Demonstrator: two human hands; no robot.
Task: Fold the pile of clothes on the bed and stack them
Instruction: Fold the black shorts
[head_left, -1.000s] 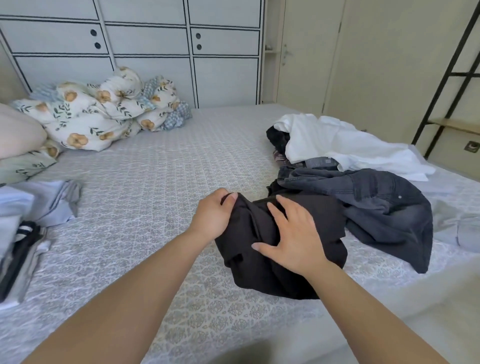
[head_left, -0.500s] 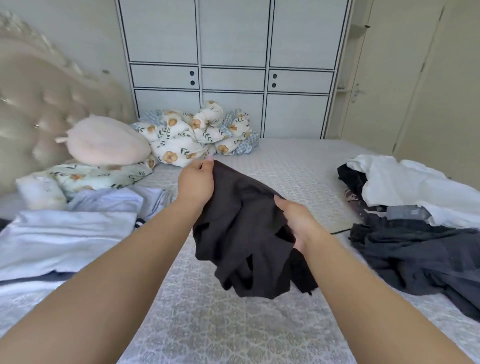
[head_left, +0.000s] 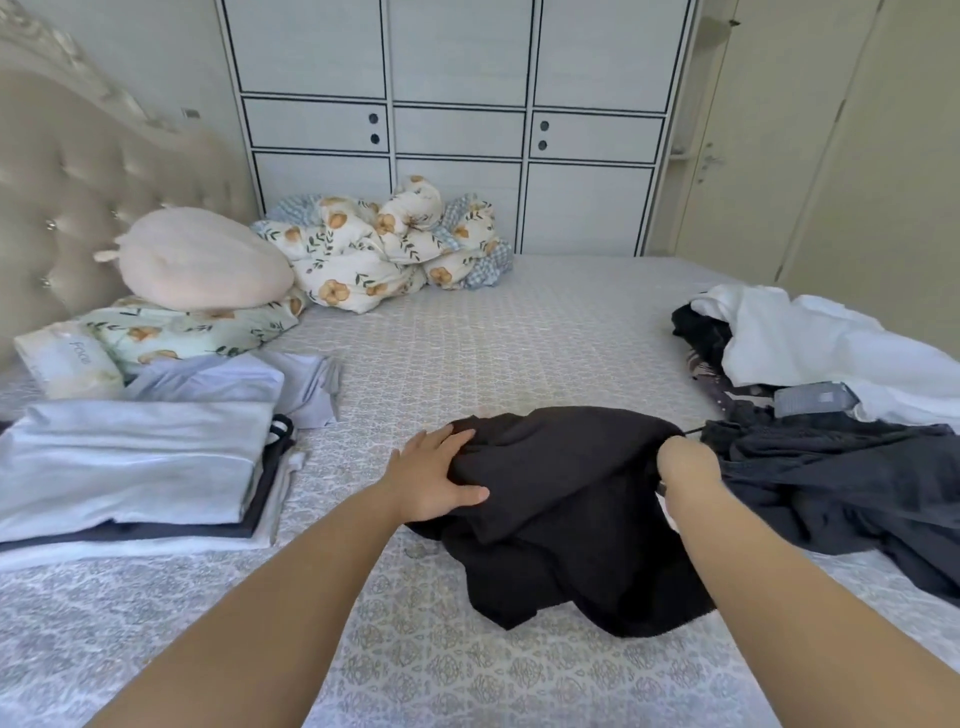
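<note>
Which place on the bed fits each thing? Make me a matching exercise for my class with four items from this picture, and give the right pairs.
Things:
1. black garment
2. folded stack
3. floral duvet
4. white garment

Places:
A. bunched up at the far edge, by the wardrobe
B. on top of the unfolded pile at the right
C. held between both hands, near the middle
D. at the left, near the pillows

Pairs: 1-C, 2-D, 3-A, 4-B

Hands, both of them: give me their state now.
Left hand: grips the black garment at its left edge.
Right hand: grips the same garment's right edge.
</note>
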